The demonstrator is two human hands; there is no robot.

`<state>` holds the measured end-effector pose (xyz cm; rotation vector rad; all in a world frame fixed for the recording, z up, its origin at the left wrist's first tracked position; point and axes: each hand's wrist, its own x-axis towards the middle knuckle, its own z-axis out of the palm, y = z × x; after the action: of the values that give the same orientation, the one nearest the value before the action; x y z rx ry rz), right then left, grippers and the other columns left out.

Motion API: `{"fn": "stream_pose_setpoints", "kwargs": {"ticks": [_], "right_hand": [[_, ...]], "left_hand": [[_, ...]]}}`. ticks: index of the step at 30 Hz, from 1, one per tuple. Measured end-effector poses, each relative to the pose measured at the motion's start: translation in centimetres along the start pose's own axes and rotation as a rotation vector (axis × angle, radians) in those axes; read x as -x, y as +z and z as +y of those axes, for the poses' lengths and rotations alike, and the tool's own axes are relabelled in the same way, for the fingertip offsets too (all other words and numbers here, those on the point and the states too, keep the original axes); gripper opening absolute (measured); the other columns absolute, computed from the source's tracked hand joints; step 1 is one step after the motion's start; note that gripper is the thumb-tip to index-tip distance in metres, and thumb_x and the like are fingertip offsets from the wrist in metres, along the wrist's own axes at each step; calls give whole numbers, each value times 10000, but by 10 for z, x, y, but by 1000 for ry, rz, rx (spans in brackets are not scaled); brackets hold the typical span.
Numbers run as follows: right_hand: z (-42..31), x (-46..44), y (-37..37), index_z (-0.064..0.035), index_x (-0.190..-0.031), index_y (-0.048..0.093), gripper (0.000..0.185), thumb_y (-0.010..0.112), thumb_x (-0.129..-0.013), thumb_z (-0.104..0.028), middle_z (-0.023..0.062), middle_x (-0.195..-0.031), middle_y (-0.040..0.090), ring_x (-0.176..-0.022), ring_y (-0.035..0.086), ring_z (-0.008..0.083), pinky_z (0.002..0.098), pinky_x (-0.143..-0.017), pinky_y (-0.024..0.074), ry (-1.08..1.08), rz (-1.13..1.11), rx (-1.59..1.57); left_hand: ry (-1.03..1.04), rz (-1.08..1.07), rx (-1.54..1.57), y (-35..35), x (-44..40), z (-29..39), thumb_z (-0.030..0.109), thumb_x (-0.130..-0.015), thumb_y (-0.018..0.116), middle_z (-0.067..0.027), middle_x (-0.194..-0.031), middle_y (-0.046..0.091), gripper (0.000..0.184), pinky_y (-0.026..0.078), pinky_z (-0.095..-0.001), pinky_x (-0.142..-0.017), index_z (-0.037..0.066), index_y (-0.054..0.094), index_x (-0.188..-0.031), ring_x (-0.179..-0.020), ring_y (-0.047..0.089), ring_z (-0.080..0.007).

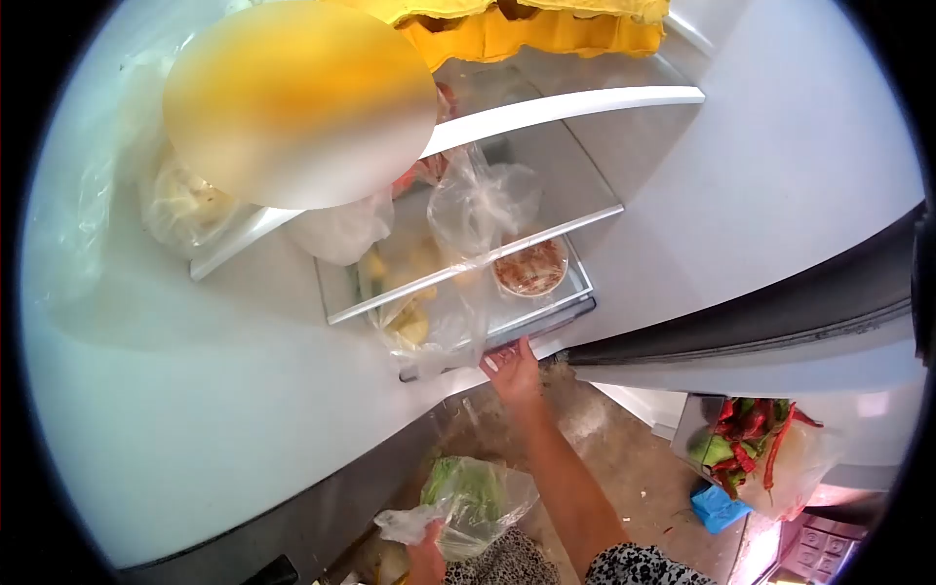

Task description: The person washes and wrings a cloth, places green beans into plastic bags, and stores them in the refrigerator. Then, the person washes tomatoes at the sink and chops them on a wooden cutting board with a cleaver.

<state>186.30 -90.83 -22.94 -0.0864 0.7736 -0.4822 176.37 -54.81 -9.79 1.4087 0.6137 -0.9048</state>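
My right hand [513, 374] reaches into an opened fridge. Its fingers are curled on the front edge of the clear drawer [558, 317] at the bottom. Low in the view, my left hand [426, 556] grips a clear plastic bag [509, 485] with green leafy vegetables [461, 490] inside. Just above the drawer, a round container of reddish-brown food [531, 267] sits beneath a glass shelf [575, 223]. Beside it is a clear bag with yellowish pieces [411, 322]. A knotted clear bag [480, 200] hangs over the shelf's front edge.
Yellow egg cartons [546, 37] rest on the upper shelf [575, 101]. A blurred oval hides the upper left. On the right, the fridge door holds red chillies [751, 429] in a bin. Below it, a blue package [719, 508] lies near the brown floor [604, 439].
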Motion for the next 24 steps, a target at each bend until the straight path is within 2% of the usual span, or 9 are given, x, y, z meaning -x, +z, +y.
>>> {"fn": "stream_pose_setpoints", "kwargs": {"ticks": [3,5,7,8,10,12,16,20,24], "right_hand": [[-2,42,-5,-140,-1249,526,492,523,-960,-537,94,-1243,551,-1209,486,311,574,-1043,365,-39,-33,-2],[-15,85,2,-141,-1254,541,491,520,-960,-534,93,-1259,567,-1220,494,313,584,-1045,369,-91,-114,122],[-28,122,11,-141,-1251,563,476,508,-968,-521,91,-1264,592,-1226,510,319,599,-1042,380,-181,-153,339],[-24,122,-9,-140,-1240,572,464,501,-974,-514,92,-1253,600,-1224,517,320,604,-1037,386,-361,-214,656],[-28,90,-96,-135,-1291,557,470,485,-988,-486,105,-1290,591,-1253,510,331,583,-1061,389,106,-240,-13],[-41,126,-65,-110,-1353,513,516,472,-995,-480,113,-1344,562,-1278,493,324,534,-1083,389,148,-190,102],[-50,157,-40,-88,-1403,479,550,461,-1002,-465,116,-1390,537,-1298,479,309,482,-1108,380,162,-102,199],[-40,124,-94,-92,-1377,499,517,467,-1003,-448,107,-1375,547,-1286,485,296,479,-1116,362,78,-50,80],[-41,118,-98,-96,-1351,519,485,473,-1005,-432,99,-1360,557,-1274,491,282,475,-1124,345,33,-24,34]], "left_hand": [[-6,-67,374,-19,-2,-12,314,-1025,502,-121,-1367,529,466,405,-441,-1067,6,473,-1373,-1253,506,-287],[-5,-82,346,-6,12,-1,305,-1028,492,-121,-1370,529,458,395,-448,-1088,13,468,-1380,-1264,501,-283],[236,-120,-202,11,31,17,247,-1018,497,-120,-1332,553,407,391,-411,-1080,14,494,-1351,-1235,517,-281],[134,-16,56,60,52,61,200,-1004,512,-119,-1289,577,366,394,-383,-1068,9,519,-1316,-1201,535,-279],[83,-70,254,79,52,77,291,-1018,518,-100,-1362,544,443,376,-401,-1094,16,488,-1364,-1264,500,-259],[139,70,255,87,30,74,272,-999,558,-89,-1336,564,430,379,-393,-1090,26,505,-1348,-1254,511,-245],[427,-130,81,186,33,125,115,-974,560,-119,-1244,609,235,351,-456,-1115,30,610,-1187,-1211,549,-277],[1400,-526,-1030,197,-36,140,11,-728,678,-134,-1293,602,251,266,-557,-1149,25,669,-978,-1330,468,-332],[1239,-445,-1426,205,-58,128,-27,-722,651,-118,-1431,511,344,230,-546,-1166,59,685,-1053,-1422,344,-323]]}}
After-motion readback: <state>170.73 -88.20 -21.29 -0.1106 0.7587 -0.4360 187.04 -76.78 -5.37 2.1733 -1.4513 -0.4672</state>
